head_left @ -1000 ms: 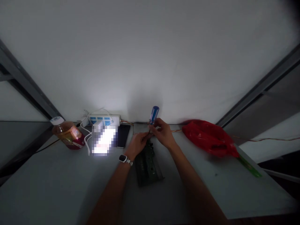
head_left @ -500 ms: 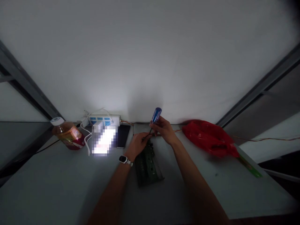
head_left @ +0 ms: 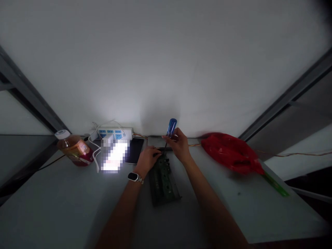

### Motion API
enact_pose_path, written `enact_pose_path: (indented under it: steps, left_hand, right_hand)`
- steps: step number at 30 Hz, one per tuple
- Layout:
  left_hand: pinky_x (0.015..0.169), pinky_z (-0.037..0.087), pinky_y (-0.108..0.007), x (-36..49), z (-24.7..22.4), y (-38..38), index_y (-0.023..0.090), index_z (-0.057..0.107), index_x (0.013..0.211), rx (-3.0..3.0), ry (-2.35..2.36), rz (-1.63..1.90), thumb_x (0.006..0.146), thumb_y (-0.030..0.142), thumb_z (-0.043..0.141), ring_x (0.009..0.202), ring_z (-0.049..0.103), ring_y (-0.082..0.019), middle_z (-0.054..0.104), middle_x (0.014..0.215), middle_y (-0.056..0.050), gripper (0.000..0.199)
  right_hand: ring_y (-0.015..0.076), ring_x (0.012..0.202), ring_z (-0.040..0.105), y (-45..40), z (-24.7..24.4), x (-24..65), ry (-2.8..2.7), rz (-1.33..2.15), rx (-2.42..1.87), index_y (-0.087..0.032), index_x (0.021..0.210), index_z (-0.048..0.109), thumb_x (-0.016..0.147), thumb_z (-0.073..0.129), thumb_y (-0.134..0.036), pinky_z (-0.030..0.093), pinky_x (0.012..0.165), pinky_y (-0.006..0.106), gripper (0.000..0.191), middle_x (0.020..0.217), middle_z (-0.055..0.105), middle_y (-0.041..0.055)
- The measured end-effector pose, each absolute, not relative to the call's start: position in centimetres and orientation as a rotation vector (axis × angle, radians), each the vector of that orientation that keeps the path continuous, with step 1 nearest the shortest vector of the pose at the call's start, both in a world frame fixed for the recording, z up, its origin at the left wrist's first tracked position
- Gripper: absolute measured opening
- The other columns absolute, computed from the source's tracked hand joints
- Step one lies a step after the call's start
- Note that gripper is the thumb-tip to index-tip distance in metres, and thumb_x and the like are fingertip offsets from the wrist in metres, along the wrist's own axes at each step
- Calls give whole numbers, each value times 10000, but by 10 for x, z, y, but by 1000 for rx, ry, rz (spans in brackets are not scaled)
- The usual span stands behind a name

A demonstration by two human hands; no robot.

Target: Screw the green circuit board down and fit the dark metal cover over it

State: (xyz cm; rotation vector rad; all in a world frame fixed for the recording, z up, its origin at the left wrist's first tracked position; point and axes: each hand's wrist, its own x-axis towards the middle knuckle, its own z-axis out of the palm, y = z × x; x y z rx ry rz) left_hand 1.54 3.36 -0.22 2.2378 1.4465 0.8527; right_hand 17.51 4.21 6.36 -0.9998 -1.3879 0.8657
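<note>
A screwdriver with a blue handle (head_left: pixel 171 126) stands nearly upright, its shaft pointing down at the far end of a green circuit board (head_left: pixel 163 183). My right hand (head_left: pixel 178 143) is closed round the lower part of that handle. At the board's far left corner is my left hand (head_left: pixel 148 159), fingers pinched together; what they hold there is too small and dark to make out. The board lies on the grey table (head_left: pixel 207 214) between my forearms. Whether the screwdriver's tip touches the board cannot be seen.
At the left stand a tilted bottle (head_left: pixel 76 148), a white power strip (head_left: pixel 128 133) with cables, a bright blurred patch and a dark phone (head_left: pixel 135 150). A red plastic bag (head_left: pixel 230 152) lies at the right, with a green strip (head_left: pixel 276 184) sticking out.
The screwdriver has shifted slightly left and become more upright in my right hand. My left hand and wrist have moved a little left.
</note>
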Motion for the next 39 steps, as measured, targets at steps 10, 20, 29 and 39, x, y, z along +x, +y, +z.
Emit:
enact_pose_path:
  steps: [10,20,29,39]
  left_hand:
    - [786,495,-323,17,-4,30,245,757,966,2241,1501,864,877,257,640,926,625,-222,683,925,-45,147]
    - [538,303,-292,2,10,-30,214,549,640,2003,1894,812,928,461,506,549,522,-167,529,566,2,382]
    - [526,202,-293,3,-3,-50,222,498,688,2063,1883,601,839,325,582,572,509,-171,557,625,-5,202]
    - [556,255,-289,11,0,-26,215,480,746,2158,1738,578,842,268,547,605,501,-161,538,661,2,129]
  right_hand:
    - [95,592,532,29,56,156,-1261,596,-1104,-238,857,430,813,676,-471,415,496,206,342,851,609,-4]
    - [155,589,634,25,27,186,-1631,719,-1148,-195,947,656,930,511,-475,508,561,261,315,755,699,35]
    - [139,495,598,16,65,195,-1510,684,-1127,-197,876,626,918,512,-568,485,504,250,391,709,703,33]
    - [154,538,552,-55,1,256,-1905,391,-1789,-197,596,549,921,443,-302,292,536,266,358,558,601,27]
